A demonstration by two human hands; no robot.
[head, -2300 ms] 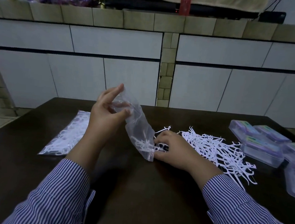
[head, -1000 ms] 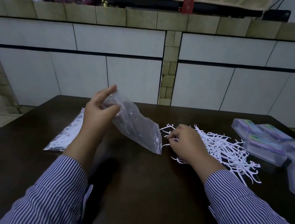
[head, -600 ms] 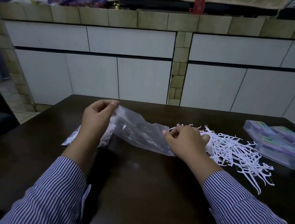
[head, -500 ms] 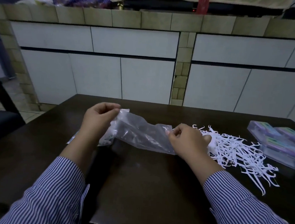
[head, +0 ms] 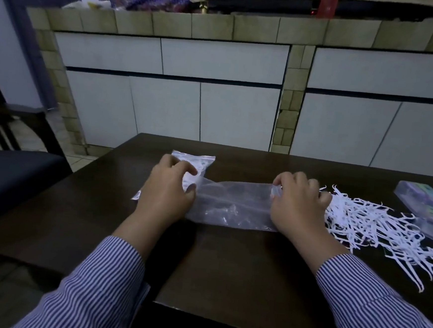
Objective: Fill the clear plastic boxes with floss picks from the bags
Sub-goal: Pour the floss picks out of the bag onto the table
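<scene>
An emptied clear plastic bag (head: 233, 204) lies stretched flat on the dark table (head: 228, 268) between both hands. My left hand (head: 167, 193) pinches its left end and my right hand (head: 297, 204) pinches its right end. A second bag full of white floss picks (head: 197, 162) lies partly under my left hand. A loose heap of white floss picks (head: 376, 228) is spread on the table right of my right hand. Clear plastic boxes (head: 424, 203) with coloured labels sit at the right edge, lids down.
A dark chair (head: 10, 171) stands left of the table. A tiled counter wall (head: 215, 99) rises just behind the table's far edge. The table's near edge runs below my sleeves.
The bag, earlier held up and tilted by my left hand, has been lowered and pulled flat on the table; my right hand left the picks and took hold of the bag's right end.
</scene>
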